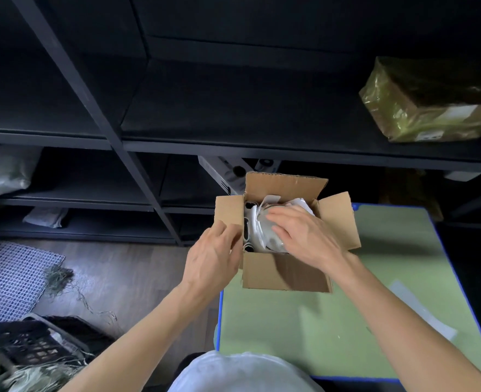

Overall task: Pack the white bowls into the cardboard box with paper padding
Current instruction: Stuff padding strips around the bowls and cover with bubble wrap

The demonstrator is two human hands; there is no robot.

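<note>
**Several white bowls (257, 230) packed in the cardboard box (284, 274)**

The bowls are seen edge-on along the left inside of the box, and paper padding (272, 200) is crumpled at its far side. The box is set at the far left corner of a green mat (318, 321), flaps opened outward. The right hand (304, 233) is laid flat on the rounded contents, fingers straight and spread, nothing grasped. The left flap (228, 210) is gripped at its lower edge by the left hand (211, 258), fingers curled. Black shelving (137, 179) is seen behind, with a wrapped parcel (426, 103) upper right.
</note>
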